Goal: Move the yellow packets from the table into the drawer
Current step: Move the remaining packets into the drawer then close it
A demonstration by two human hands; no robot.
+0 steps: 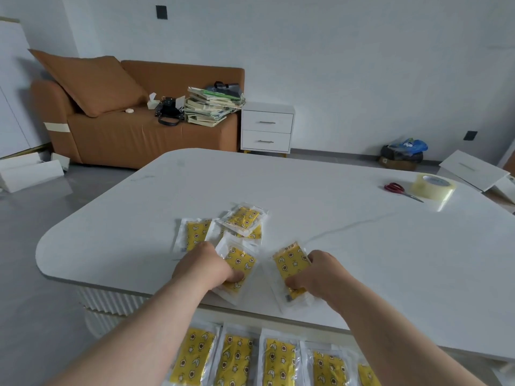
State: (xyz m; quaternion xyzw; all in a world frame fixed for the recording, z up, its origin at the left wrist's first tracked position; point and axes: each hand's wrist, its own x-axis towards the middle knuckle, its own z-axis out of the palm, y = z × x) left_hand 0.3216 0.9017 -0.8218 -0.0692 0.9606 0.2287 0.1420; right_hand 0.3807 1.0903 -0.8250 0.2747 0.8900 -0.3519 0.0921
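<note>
Several yellow packets in clear wrappers lie near the front edge of the white table (pixel 334 218). My left hand (pixel 202 267) grips one packet (pixel 242 264) with the thumb on top. My right hand (pixel 315 271) grips another packet (pixel 289 264) beside it. A third packet (pixel 195 232) lies flat behind my left hand, and a small overlapping pile (pixel 245 220) sits further back. Below the table's front edge, the open drawer holds a row of several packets (pixel 237 358) laid side by side.
Red-handled scissors (pixel 397 189) and a roll of clear tape (pixel 433 186) lie at the table's far right. A brown sofa (pixel 125 129) with a stack of books stands behind, next to a white two-drawer nightstand (pixel 267 130). White boxes sit on the floor at both sides.
</note>
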